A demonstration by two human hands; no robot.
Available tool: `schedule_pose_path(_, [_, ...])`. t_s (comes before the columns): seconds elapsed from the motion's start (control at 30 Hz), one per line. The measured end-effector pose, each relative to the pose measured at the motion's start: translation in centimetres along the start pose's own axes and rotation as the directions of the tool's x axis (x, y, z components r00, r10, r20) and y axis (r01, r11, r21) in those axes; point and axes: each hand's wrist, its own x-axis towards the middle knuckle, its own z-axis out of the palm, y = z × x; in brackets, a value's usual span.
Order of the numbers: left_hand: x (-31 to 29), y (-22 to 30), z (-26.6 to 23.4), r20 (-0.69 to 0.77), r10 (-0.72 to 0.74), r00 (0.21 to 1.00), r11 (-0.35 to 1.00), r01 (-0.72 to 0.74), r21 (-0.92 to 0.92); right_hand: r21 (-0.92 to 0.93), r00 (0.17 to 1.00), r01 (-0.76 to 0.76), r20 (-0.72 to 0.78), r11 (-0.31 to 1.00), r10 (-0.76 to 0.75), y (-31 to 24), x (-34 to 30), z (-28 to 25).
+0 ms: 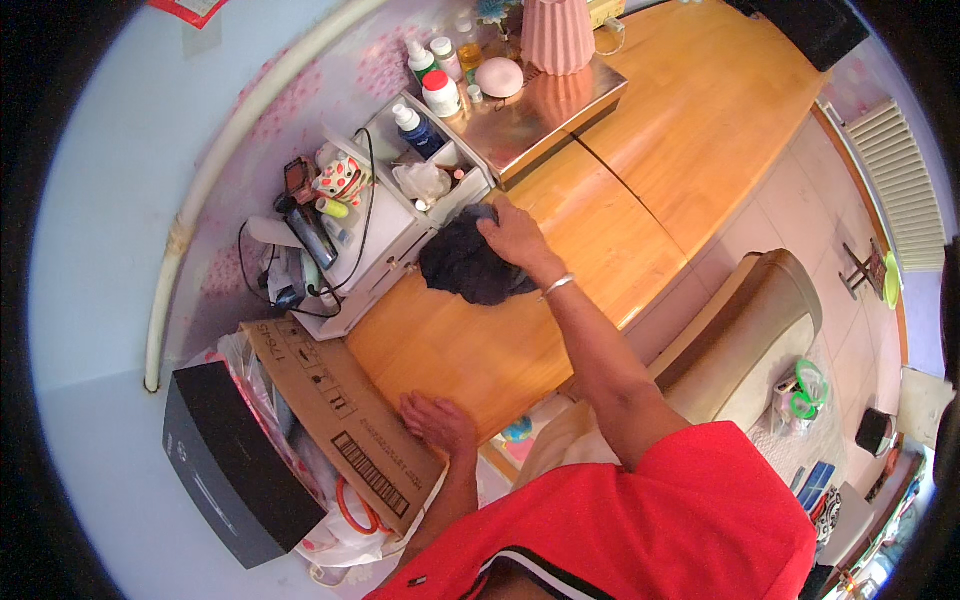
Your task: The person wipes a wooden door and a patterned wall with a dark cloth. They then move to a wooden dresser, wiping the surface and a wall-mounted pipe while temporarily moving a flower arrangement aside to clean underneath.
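Note:
My right hand presses on a dark crumpled cloth lying on the wooden tabletop, right beside a white storage box. The fingers are curled over the cloth's top edge. My left hand rests flat with fingers spread at the near edge of the table, against a brown cardboard box. It holds nothing.
The white storage box holds a blue spray bottle, tissues and small items. Behind it a shiny tray carries bottles and a pink ribbed vase. A black device stands at the left, a tan chair at the right.

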Motion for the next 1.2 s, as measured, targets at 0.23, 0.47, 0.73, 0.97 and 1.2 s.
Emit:
schedule_pose_path(0.23, [0.0,0.2,-0.4,-0.006,-0.002,1.000,0.998,0.002,-0.063,0.273,0.696,0.473,0.467,0.838,-0.545,-1.4,-3.2,-7.5])
schedule_pose_path(0.47, [0.5,0.9,-0.9,0.019,-0.023,1.000,0.998,0.025,-0.060,0.773,0.977,-0.130,-0.007,0.621,0.213,0.2,-1.5,-2.6])
schedule_pose_path(0.73, [0.3,0.8,-1.4,0.094,-0.072,0.993,0.990,0.083,-0.110,-0.396,0.924,0.273,-0.147,0.876,-0.354,-0.8,-2.0,4.3])
schedule_pose_path(0.97, [0.1,0.9,-1.5,0.072,-0.050,0.996,0.994,0.056,-0.089,-0.590,0.871,0.424,0.059,0.687,-0.487,1.3,-1.2,1.3])
schedule_pose_path(1.2, [0.3,1.6,-1.4,0.048,-0.073,0.996,0.992,0.078,-0.096,-0.515,0.779,0.611,0.258,0.601,-0.571,-1.4,-3.5,3.4])
